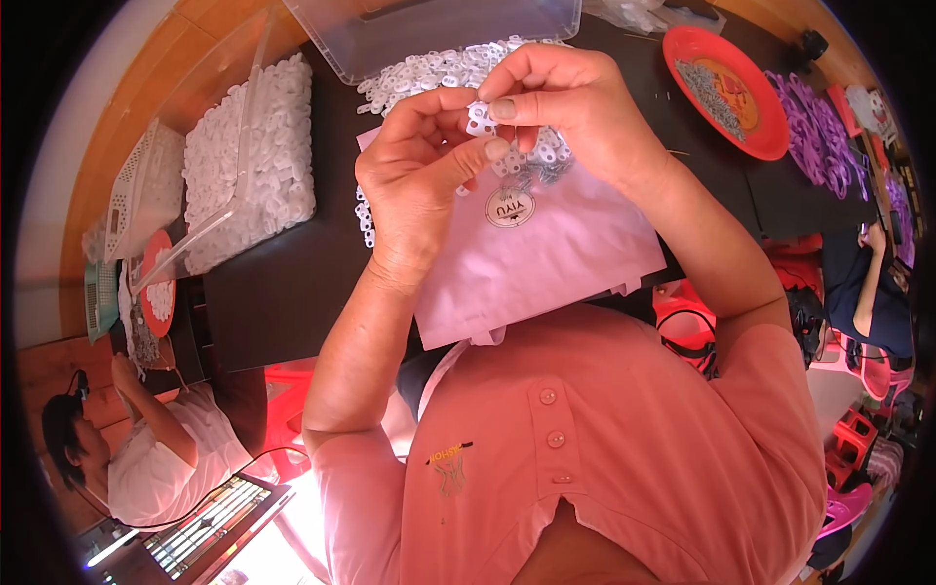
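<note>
A small white plastic piece with dark holes [480, 119] is held up between my two hands above the table. My left hand [414, 180] has its fingers curled around the piece from the left, thumb bent inward. From the right, my right hand [575, 93] pinches it between thumb and forefinger. Beneath them lies a pink cloth bag [546, 255] with a round printed mark. More white pieces and a little heap of grey metal bits [538, 175] rest on the bag's far part, partly hidden by my hands. Behind my fingers spreads a pile of white pieces [439, 70].
A clear bin [255, 146] full of white pieces stands at the left. A tilted clear plastic box [429, 34] is at the back. On the right are a red plate [765, 132] with grey metal bits and purple strips [814, 136]. Co-workers sit at both sides.
</note>
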### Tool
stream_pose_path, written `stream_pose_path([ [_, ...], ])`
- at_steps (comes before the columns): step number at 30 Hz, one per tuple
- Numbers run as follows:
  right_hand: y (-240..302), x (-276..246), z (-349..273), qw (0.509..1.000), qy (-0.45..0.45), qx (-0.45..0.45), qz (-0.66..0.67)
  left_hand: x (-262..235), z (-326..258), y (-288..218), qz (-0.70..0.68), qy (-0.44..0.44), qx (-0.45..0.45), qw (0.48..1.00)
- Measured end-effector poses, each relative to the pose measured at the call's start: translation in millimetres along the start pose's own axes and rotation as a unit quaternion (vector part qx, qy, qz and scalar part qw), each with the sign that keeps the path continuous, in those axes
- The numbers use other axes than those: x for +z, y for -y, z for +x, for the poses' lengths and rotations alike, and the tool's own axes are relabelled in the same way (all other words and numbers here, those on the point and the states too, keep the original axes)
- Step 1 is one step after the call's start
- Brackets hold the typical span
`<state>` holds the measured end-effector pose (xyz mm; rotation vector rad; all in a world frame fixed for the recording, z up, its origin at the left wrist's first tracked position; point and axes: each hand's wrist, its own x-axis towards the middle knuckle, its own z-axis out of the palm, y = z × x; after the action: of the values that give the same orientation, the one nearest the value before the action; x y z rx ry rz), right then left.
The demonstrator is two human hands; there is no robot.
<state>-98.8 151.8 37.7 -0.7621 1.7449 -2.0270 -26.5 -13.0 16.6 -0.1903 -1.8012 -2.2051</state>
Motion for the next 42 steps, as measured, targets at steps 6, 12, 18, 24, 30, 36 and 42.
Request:
stream_pose_path([
  [6,-1.2,0.3,0.7,0.999,0.005,0.039,0.026,-3.8,-1.4,0.0,0.047,0.012,0.006,0.999],
  [12,1.7,-0.8,-0.3,0.997,0.035,0.066,-0.026,-2.6,-3.3,-1.0,0.066,-0.005,0.034,0.997],
  [18,2.1,-1.5,-2.4,0.996,0.049,0.073,-0.013,-4.4,-2.8,5.8,0.1,0.026,0.065,0.993],
  [24,3.3,-1.2,-2.9,0.993,0.077,0.079,-0.035,-5.0,-4.6,6.4,0.14,0.018,0.1,0.985],
  [30,8.6,2.2,-8.2,0.988,0.101,0.104,-0.05,-6.6,-9.1,6.1,0.185,-0.001,0.145,0.972],
  [36,9.4,5.7,-11.4,0.988,0.108,0.111,-0.008,-5.9,-7.9,6.2,0.173,0.005,0.192,0.966],
  [42,4.6,8.4,-14.1,0.985,0.12,0.11,0.047,-8.3,-10.4,10.3,0.14,0.014,0.205,0.969],
])
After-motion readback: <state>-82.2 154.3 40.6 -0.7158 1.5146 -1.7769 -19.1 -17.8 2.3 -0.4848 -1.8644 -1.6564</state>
